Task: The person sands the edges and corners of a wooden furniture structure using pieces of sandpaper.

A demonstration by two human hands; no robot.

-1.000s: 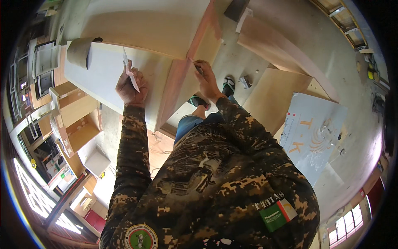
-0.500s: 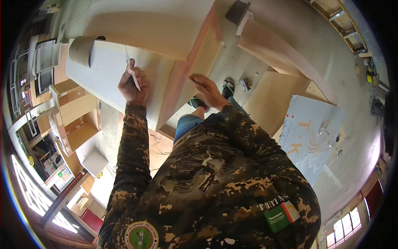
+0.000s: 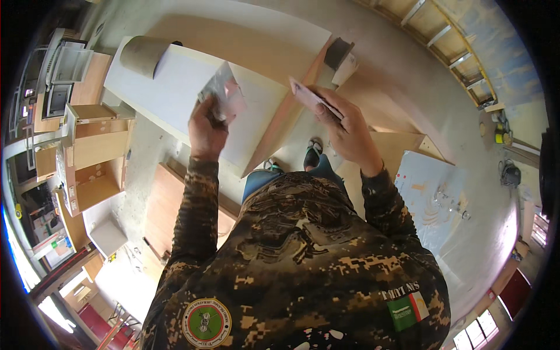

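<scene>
My left hand is closed on a thin flat plate, shiny grey with pinkish paste smeared over it, held above a white panel. To the right of it, my right hand grips a flat spreader coated in pink, seen nearly edge-on. The two pieces are apart, their far ends facing each other. Below the hands stands a wooden cabinet carcass, with a pinkish board edge running between them.
A grey-brown cylinder lies on the far left of the white panel. Wooden drawer boxes stand at left, beside a plywood board on the floor. A printed white sheet is at right. My feet are between the cabinet and other boards.
My right hand has risen and moved right, bringing the spreader into clear view. My left hand has shifted right and turned its plate face-up. The head view has shifted as well.
</scene>
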